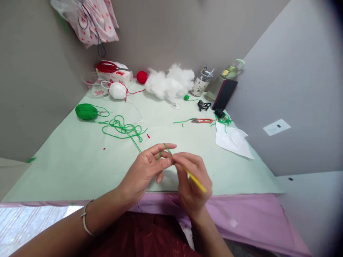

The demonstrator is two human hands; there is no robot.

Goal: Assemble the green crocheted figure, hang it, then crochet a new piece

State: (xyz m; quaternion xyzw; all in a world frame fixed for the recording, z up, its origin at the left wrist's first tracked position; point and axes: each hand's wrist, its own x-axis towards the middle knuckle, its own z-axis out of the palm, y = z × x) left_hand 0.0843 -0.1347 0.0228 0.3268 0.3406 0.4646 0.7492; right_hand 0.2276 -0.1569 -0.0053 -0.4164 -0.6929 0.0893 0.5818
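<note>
My left hand (150, 167) is held over the near part of the pale green table (80, 160), with green yarn (166, 148) looped round its fingers and pinched there. A strand runs from it back to a loose green tangle (122, 128) and a green yarn ball (86, 111) at the left. My right hand (191, 182) is closed on a yellow crochet hook (197, 182), its tip meeting the yarn at my left fingers.
White stuffing (170, 84), a red ball (142, 76), a white ball (118, 90), a tissue pack (115, 75) with red scissors and a cup of pens (201, 84) stand at the back. Orange snips (201, 120), white paper (233, 141), a black phone (224, 94) and a bottle (227, 75) lie right.
</note>
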